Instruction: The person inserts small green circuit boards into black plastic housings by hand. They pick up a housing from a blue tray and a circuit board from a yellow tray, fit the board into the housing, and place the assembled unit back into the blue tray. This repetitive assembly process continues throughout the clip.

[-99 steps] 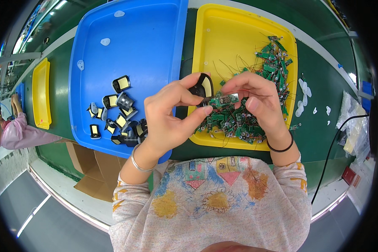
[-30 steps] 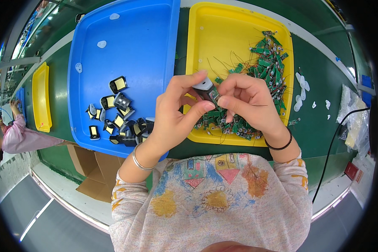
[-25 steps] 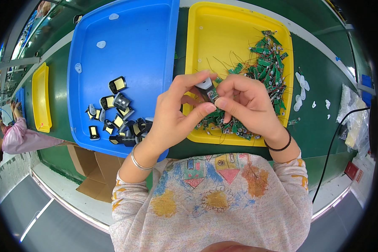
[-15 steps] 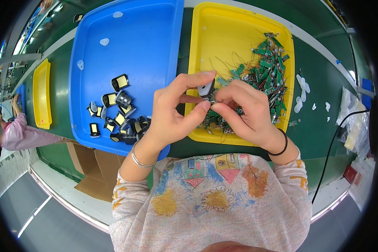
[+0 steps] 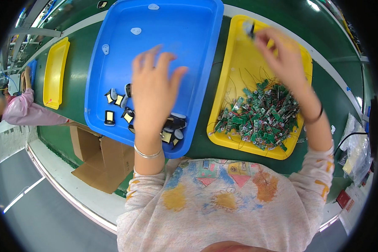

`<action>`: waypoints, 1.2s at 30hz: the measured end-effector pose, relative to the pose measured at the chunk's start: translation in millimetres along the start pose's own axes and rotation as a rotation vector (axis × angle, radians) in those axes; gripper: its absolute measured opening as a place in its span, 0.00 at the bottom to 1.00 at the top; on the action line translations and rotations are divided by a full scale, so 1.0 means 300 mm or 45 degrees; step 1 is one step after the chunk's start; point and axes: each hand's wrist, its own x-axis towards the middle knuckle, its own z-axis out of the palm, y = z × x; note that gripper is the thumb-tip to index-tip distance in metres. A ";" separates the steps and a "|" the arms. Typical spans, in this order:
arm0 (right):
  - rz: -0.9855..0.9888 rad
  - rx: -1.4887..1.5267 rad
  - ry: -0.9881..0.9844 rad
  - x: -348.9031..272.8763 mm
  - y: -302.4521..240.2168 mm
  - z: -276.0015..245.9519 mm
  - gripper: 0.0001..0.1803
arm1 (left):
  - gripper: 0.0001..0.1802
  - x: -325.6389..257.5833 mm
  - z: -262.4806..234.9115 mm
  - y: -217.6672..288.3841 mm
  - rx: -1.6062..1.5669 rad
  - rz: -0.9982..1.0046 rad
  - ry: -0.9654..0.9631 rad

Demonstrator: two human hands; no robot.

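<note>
My left hand (image 5: 152,90) hovers over the blue tray (image 5: 206,38), its fingers spread and nothing visible between them. Below it lie several small black housings (image 5: 109,117) with pale yellow square faces, some with grey rounded caps; the hand hides part of this pile. Over the far part of the yellow tray (image 5: 217,126), my right hand (image 5: 283,54) pinches a small black part with a pale grey cap (image 5: 250,30), blurred by motion. Nearer me in that tray is a heap of green circuit boards (image 5: 260,117) with thin wires.
Three pale oval pieces (image 5: 136,31) lie in the blue tray's far left part. A second yellow tray (image 5: 50,88) stands at the left, near another person in a pink sleeve (image 5: 33,110). A cardboard box (image 5: 113,157) sits below the table edge; clear plastic bags (image 5: 355,147) lie right.
My hands have parted. The left has let go of the small black part and moved over the blue tray; the right has carried the part to the yellow tray's far side. The view has shifted.
</note>
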 end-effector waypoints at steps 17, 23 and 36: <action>-0.312 -0.363 0.448 0.104 0.208 -0.030 0.10 | 0.13 0.024 -0.013 -0.017 -0.064 -0.186 -0.054; 0.027 -0.122 -0.423 -0.188 -0.070 -0.059 0.07 | 0.14 0.010 -0.010 0.069 -0.191 0.050 0.039; 0.257 0.463 -0.006 -0.239 -0.230 -0.002 0.06 | 0.12 -0.020 0.038 0.160 -0.999 0.066 -0.269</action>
